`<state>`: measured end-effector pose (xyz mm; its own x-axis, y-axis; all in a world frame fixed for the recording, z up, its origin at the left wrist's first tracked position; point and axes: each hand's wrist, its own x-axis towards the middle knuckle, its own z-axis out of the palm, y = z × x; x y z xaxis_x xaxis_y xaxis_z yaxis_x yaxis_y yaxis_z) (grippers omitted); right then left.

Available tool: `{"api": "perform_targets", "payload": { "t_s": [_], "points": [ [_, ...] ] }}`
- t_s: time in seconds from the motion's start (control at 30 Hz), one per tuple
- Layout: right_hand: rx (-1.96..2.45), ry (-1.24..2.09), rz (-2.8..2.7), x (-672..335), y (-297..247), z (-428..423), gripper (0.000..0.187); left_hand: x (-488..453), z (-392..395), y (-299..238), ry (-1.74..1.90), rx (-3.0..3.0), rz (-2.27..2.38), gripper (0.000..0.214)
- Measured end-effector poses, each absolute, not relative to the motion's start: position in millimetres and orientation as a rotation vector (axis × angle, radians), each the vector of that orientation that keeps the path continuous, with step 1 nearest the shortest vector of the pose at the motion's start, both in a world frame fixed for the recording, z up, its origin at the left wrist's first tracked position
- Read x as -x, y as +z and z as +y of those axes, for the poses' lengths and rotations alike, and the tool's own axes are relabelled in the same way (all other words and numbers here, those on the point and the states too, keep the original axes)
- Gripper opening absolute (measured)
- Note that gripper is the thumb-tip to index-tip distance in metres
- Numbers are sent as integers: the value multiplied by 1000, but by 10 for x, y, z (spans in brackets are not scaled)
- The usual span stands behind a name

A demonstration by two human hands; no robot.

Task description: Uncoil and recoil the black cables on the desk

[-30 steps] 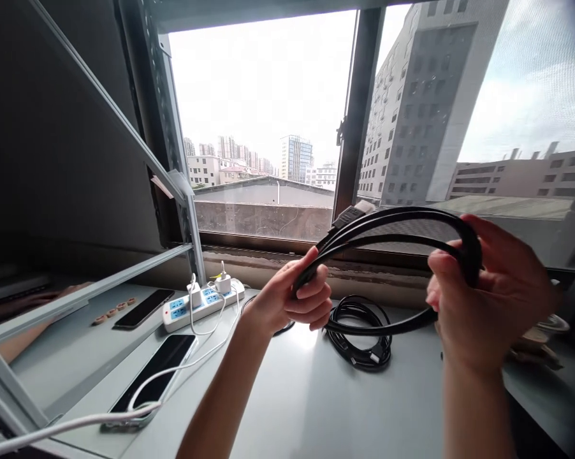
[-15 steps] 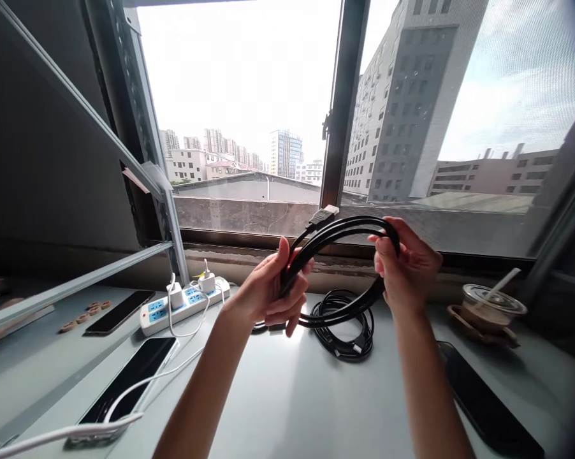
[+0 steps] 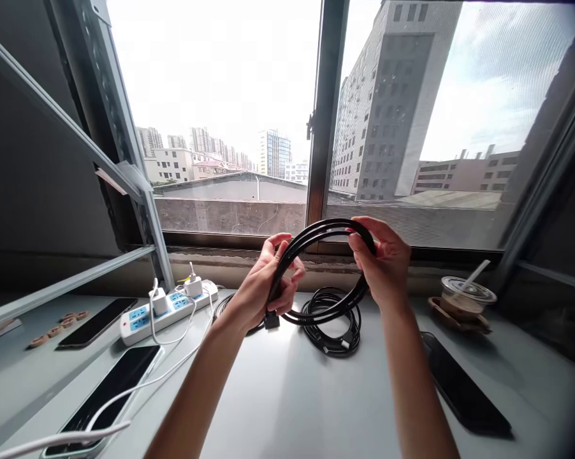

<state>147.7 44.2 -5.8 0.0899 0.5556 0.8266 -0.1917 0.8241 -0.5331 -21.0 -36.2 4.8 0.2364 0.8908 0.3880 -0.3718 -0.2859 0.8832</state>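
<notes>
A thick black cable [image 3: 326, 227], wound into a loop of several turns, is held up over the table between both hands. My left hand [image 3: 268, 280] grips the loop's left side, thumb against the strands. On the right side, my right hand [image 3: 380, 258] pinches the loop between thumb and fingers. Below the loop, a second coiled black cable [image 3: 333, 347] lies on the table with its pale plug ends showing. Partly behind my left hand and wrist, more black cable [image 3: 219, 307] rests on the tabletop, and a black connector [image 3: 271, 320] shows just under the hand.
To the left are a white power strip [image 3: 175, 310] with plugged-in chargers, a phone [image 3: 108, 395] crossed by a white cable [image 3: 144, 384], another phone [image 3: 97, 323] and small brown pieces [image 3: 58, 328]. A dark phone [image 3: 464, 386] and a lidded cup [image 3: 466, 296] stand right.
The silver-tipped plug that stuck up above my left hand is no longer visible there. My left fingers have shifted around the strands. The whole view has swung slightly to the right.
</notes>
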Motion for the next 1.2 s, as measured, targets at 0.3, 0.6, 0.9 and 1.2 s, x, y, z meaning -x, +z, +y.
{"api": "perform_targets", "payload": {
  "t_s": [0.3, 0.6, 0.9, 1.2],
  "points": [
    [372, 374, -1503, -1520, -41, 391, 25, 189, -340, 8, 1689, -1401, 636, 35],
    [331, 318, -1575, -1419, -38, 216, 24, 197, -418, -12, 1979, -1726, 906, 47],
    [335, 262, -1675, -1405, -10, 189, 32, 263, -352, 39, 1717, -1711, 986, 53],
    [286, 210, -1920, -1414, -13, 98, 20, 199, -329, 26, 1158, -1421, 820, 51]
  ]
}}
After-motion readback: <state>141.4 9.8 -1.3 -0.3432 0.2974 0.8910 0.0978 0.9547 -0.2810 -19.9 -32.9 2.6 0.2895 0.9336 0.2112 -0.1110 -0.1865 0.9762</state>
